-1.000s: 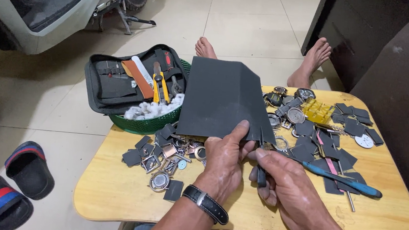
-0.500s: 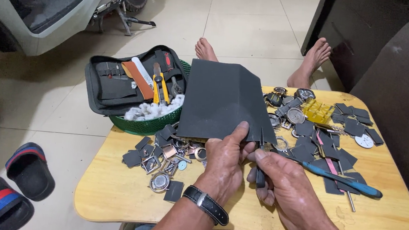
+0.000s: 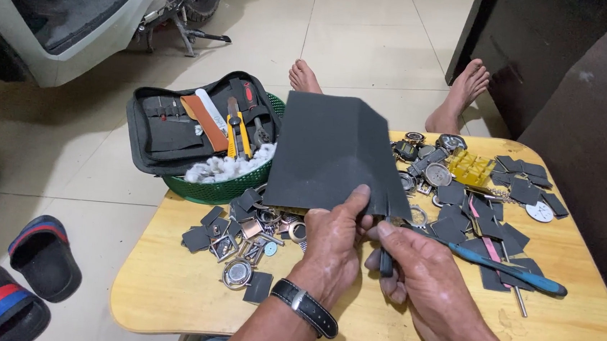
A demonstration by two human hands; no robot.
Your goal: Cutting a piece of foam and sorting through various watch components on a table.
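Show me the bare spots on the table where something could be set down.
Bare wood: the table front left, between the small dark squares and the left hand; also front right, below the blue-handled tool. Crowded: middle and far right, with watch parts and squares.

Left hand [image 3: 332, 246]: knuckles up, just below the near edge of the dark sheet [image 3: 335, 151]. Thumb extended up along that edge and pressed against it; remaining fingers curled under, gripping the sheet. Left wrist straight, a black strap band across it; forearm runs down and away from the sheet toward the lower frame edge.

Right hand [image 3: 418, 270]: just right of the left hand, at the sheet's near right corner. Fingers closed around a dark handle, index finger reaching toward the sheet edge. Both bare feet lie beyond the sheet.
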